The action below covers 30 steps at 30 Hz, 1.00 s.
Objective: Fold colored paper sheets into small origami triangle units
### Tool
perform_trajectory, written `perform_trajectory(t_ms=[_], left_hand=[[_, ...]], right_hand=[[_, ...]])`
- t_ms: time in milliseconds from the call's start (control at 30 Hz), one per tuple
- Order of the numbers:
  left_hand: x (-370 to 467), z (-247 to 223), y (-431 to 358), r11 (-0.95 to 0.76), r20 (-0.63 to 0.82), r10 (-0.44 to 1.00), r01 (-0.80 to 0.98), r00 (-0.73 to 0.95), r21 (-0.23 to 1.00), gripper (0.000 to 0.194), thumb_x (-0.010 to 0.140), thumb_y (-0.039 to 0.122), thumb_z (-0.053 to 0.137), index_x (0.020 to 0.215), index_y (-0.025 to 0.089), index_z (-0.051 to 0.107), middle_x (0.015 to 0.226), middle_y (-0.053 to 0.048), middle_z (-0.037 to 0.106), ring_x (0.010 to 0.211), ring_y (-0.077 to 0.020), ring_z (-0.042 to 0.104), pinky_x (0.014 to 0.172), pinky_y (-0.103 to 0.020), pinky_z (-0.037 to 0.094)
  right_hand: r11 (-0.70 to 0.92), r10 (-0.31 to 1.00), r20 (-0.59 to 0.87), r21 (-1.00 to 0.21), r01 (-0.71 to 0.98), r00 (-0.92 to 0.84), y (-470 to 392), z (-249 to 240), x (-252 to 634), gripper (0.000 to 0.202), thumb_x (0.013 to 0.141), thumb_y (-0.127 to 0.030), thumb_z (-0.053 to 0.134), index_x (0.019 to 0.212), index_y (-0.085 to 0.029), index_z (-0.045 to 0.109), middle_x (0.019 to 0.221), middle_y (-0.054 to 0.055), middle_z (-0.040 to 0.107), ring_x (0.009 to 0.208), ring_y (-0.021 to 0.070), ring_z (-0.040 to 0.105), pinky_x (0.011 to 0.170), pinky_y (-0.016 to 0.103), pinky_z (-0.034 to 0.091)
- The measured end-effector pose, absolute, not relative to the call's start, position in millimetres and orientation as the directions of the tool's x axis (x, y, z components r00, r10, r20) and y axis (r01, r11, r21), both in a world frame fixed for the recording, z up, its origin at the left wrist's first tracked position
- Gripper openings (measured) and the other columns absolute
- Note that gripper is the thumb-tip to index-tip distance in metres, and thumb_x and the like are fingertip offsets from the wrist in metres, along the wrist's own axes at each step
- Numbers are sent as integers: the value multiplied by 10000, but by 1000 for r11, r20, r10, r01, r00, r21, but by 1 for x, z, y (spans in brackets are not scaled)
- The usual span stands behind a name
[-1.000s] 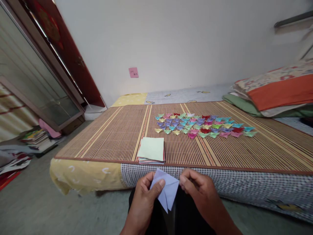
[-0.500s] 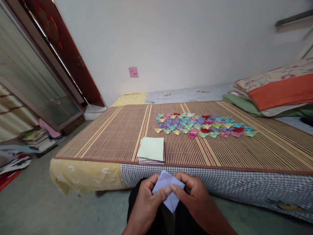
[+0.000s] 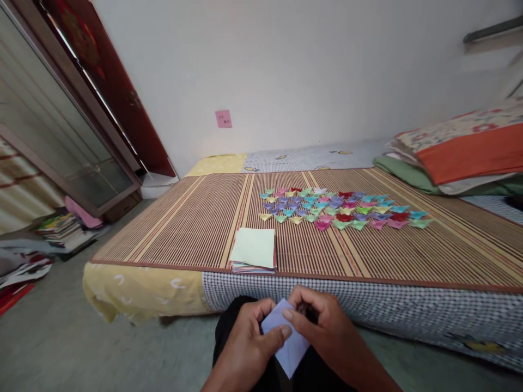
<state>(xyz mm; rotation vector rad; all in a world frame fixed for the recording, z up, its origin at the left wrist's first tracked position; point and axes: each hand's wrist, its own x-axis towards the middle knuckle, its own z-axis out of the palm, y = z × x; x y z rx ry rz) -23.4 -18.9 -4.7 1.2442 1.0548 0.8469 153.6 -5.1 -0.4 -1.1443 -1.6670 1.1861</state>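
Note:
A folded sheet of lilac origami paper [image 3: 289, 354] is held over my lap, its lower corner pointing toward me. My left hand [image 3: 255, 335] grips its left side, with the thumb lying flat across the front. On the right edge, my right hand [image 3: 318, 321] pinches the paper near the upper corner, thumb on top. The fingers behind the sheet are partly hidden. Just beyond my hands, a stack of square paper [image 3: 253, 248] with a pale green top sheet sits at the bed's front edge. Farther back, several rows of colourful folded paper pieces [image 3: 337, 209] lie on the striped mat [image 3: 188, 223].
Folded bedding [image 3: 469, 147] is piled at the right end of the bed. A pink note [image 3: 223, 118] sticks to the white wall. To the left are a glass-panelled cabinet door [image 3: 61, 109] and a pile of books [image 3: 61, 231] near the floor.
The lilac paper has turned and shifted slightly down and right, now looking narrower. My right thumb has moved up toward its top corner, and my thumbs are farther apart.

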Motion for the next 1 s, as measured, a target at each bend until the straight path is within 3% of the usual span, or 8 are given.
perform_trajectory(t_ms=[200, 467, 600, 700, 800, 900, 967, 1000], left_hand=[[-22, -4, -18, 168, -188, 939, 93, 288, 981, 321, 787, 387, 744, 665, 168, 543, 633, 34, 404, 599, -116, 317, 534, -248, 251], [-29, -5, -19, 153, -166, 924, 65, 346, 986, 309, 818, 419, 738, 703, 156, 623, 671, 18, 459, 639, -130, 378, 578, -237, 306], [-36, -4, -13, 203, -194, 936, -1, 293, 979, 382, 808, 484, 755, 680, 149, 624, 625, 26, 457, 591, -114, 365, 550, -230, 288], [-45, -5, -4, 186, -167, 975, -127, 147, 974, 424, 779, 500, 792, 638, 148, 603, 588, 33, 481, 564, -100, 379, 550, -219, 308], [-46, -11, -1, 148, -120, 984, -242, 129, 959, 350, 763, 463, 831, 776, 143, 689, 664, 3, 601, 617, -110, 496, 604, -213, 382], [-34, -18, -8, 177, -82, 953, -318, 291, 932, 508, 629, 458, 927, 972, 140, 727, 855, -73, 718, 696, -148, 625, 605, -215, 438], [-22, -21, -14, 190, -85, 951, -345, 297, 919, 487, 705, 400, 897, 1082, 146, 720, 946, -92, 737, 668, -131, 661, 559, -192, 433], [-17, -21, -17, 194, -84, 952, -366, 294, 910, 410, 798, 401, 829, 1089, 136, 715, 880, -85, 743, 583, -102, 647, 526, -180, 416]], right_hand=[[170, 967, 104, -943, 287, -232, -7, -5, 148, 260, 884, -308, 550, 657, -217, 464, 602, -53, 415, 581, 131, 414, 553, 268, 313], [117, 946, 56, -977, 176, -321, -5, -1, 152, 224, 899, -346, 575, 732, -200, 546, 626, -56, 422, 596, 128, 402, 549, 258, 311], [130, 952, 69, -973, 191, -299, -5, -2, 158, 275, 930, -361, 563, 710, -208, 502, 629, -59, 387, 600, 125, 379, 546, 255, 294], [92, 957, 49, -986, 141, -287, -2, -6, 163, 308, 939, -381, 570, 696, -208, 494, 621, -62, 380, 586, 120, 365, 536, 250, 291], [51, 978, 50, -999, 3, -203, 3, -12, 162, 344, 921, -454, 615, 703, -203, 528, 615, -54, 452, 552, 114, 397, 524, 243, 326], [57, 995, 65, -994, -96, -78, 7, -19, 156, 357, 877, -506, 681, 741, -190, 584, 640, -27, 557, 539, 116, 467, 536, 244, 389], [59, 996, 67, -989, -133, -60, 8, -24, 152, 356, 854, -511, 715, 769, -180, 616, 666, -6, 612, 556, 125, 518, 558, 248, 428], [57, 996, 67, -988, -146, -66, 8, -26, 149, 353, 851, -507, 725, 778, -176, 625, 684, 6, 635, 573, 131, 542, 574, 251, 446]])
